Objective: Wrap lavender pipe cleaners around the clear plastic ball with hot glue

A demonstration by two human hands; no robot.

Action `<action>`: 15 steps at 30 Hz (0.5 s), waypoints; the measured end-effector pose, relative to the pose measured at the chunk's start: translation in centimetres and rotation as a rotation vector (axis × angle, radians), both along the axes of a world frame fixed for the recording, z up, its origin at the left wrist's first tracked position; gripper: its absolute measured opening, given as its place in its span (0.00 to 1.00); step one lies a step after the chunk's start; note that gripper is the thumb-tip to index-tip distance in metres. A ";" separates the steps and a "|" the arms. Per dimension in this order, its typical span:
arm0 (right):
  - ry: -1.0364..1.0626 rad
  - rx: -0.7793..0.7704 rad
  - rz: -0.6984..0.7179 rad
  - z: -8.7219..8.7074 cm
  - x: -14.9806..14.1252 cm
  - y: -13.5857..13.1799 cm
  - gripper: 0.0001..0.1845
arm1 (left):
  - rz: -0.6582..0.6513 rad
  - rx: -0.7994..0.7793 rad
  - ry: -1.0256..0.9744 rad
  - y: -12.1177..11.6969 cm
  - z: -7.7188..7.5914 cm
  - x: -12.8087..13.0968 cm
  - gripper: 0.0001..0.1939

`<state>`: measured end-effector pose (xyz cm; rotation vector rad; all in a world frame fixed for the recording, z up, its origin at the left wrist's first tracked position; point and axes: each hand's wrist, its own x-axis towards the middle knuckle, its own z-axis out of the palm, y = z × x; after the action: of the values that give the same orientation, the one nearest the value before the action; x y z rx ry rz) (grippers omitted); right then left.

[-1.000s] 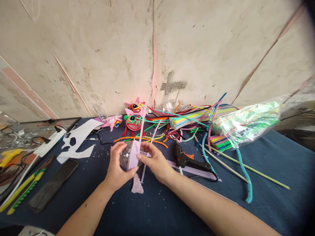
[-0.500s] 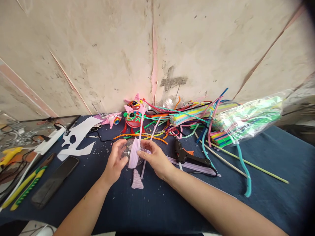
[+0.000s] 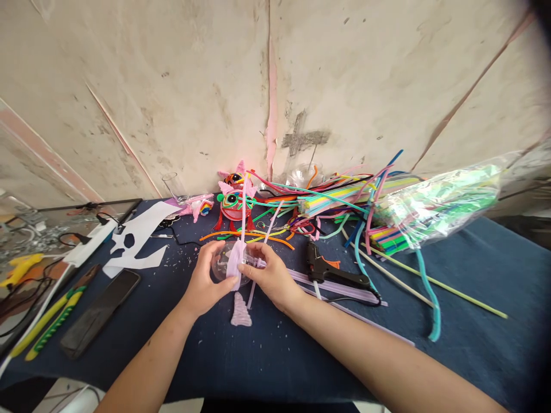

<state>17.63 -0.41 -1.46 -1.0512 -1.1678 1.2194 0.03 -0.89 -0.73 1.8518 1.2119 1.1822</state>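
Observation:
Between my hands is a clear plastic ball (image 3: 218, 259) with a band of lilac pipe cleaners (image 3: 235, 265) laid across it. My left hand (image 3: 204, 281) grips the ball's left side, its thumb pressed on the band's lower part. On the other side, my right hand (image 3: 271, 276) is closed around the ball, its thumb against the band's right edge. One loose lilac pipe cleaner end (image 3: 244, 212) sticks up from the band. Just below the ball, a small ribbed lilac triangle (image 3: 240, 311) lies on the dark blue cloth (image 3: 267, 367). My right fingertips are partly hidden behind the ball.
A black glue gun (image 3: 333, 269) rests right of my hands, by lilac pipe cleaners (image 3: 370, 296). Behind are finished colourful lion-head figures (image 3: 235, 201) and pipe cleaner bundles (image 3: 400, 238). Leftward lie cut white paper (image 3: 144, 238), a phone (image 3: 101, 312) and green-and-yellow-handled pliers (image 3: 55, 321).
My left thumb has moved right, from the ball's side onto the lilac band. The upright pipe cleaner end has shifted slightly left, and the band stands a little differently.

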 end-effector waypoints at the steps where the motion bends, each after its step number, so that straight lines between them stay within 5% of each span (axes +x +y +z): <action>1: -0.012 0.006 0.004 0.0 0.0 0.0 0.24 | 0.023 0.003 -0.004 0.0 0.0 0.2 0.33; 9: -0.072 0.040 0.013 0.7 0.0 -0.3 0.24 | 0.061 -0.004 -0.042 -0.2 -0.3 0.9 0.33; 15: 0.008 0.023 0.020 1.4 0.2 -0.3 0.22 | 0.089 0.221 0.111 -0.7 0.0 1.3 0.35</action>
<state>17.86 -0.70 -0.11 -1.0189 -1.1862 1.2221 1.28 -1.54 -0.71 2.0672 1.2792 1.3228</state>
